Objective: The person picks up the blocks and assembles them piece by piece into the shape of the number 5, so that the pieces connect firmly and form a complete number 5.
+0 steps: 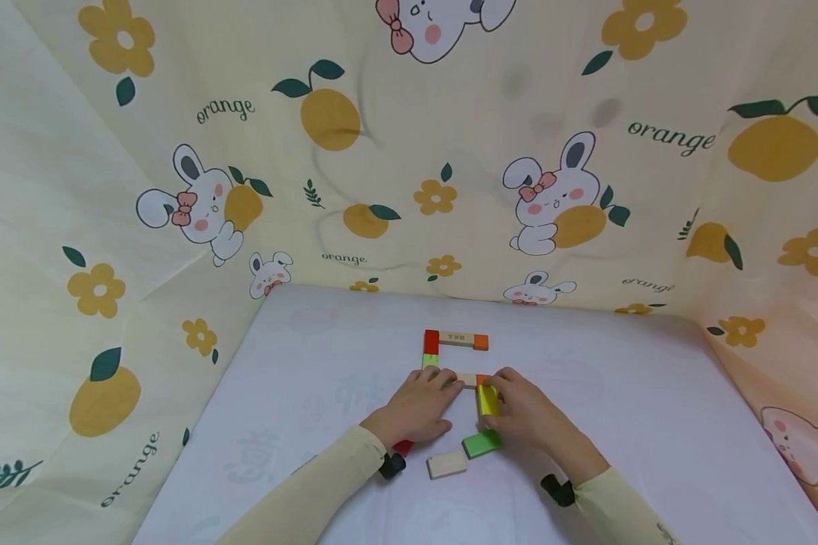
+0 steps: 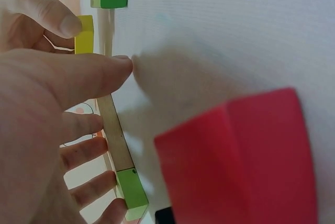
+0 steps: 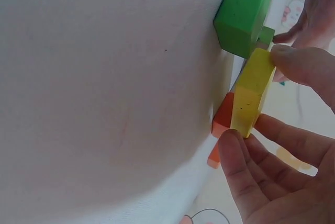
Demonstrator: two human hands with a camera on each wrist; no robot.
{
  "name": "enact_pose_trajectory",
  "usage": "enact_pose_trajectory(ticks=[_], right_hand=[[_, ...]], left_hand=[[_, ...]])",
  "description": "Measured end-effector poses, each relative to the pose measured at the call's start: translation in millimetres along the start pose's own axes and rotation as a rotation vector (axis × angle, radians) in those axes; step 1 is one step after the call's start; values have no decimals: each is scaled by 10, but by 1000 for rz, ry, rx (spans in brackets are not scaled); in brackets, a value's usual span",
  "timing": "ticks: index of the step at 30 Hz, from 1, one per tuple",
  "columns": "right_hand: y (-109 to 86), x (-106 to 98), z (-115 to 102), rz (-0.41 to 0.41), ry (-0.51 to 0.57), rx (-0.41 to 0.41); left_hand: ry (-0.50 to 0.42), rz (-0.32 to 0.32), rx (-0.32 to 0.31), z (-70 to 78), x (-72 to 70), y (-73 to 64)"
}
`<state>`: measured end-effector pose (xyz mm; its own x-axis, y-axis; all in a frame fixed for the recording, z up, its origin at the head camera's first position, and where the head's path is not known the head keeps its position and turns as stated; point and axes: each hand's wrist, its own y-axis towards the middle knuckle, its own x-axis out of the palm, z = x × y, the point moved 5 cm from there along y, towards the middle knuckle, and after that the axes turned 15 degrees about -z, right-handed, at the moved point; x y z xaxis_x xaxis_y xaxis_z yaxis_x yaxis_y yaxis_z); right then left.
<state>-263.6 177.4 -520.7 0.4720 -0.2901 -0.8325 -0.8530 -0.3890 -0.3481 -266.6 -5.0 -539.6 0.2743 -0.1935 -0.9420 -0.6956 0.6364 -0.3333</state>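
In the head view my right hand point(image 1: 532, 412) pinches a yellow block point(image 1: 488, 401) between thumb and fingers, its far end at an orange block point(image 1: 482, 379). My left hand point(image 1: 416, 405) spreads its fairly straight fingers over the row, fingertips right at a plain wooden block point(image 1: 467, 381) and a light green block point(image 1: 430, 360). Part of that row lies hidden under the left fingers. Just below the yellow block, a green block point(image 1: 482, 444) lies at a slant. Large in the left wrist view, a red block point(image 2: 246, 156) lies near the left wrist.
Beyond the hands, a red block point(image 1: 432, 342), a lettered wooden block point(image 1: 457, 338) and another orange block point(image 1: 481, 343) form a corner. A loose wooden block point(image 1: 446, 465) lies nearer me on the white table point(image 1: 613, 393). Printed cloth point(image 1: 409, 182) hangs behind.
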Motion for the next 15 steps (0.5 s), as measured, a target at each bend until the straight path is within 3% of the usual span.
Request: enact_pose_trajectory(ticks=[15], right_hand=[[10, 57, -2, 0, -30, -3]], left_hand=[[-5, 13, 14, -12, 20, 3]])
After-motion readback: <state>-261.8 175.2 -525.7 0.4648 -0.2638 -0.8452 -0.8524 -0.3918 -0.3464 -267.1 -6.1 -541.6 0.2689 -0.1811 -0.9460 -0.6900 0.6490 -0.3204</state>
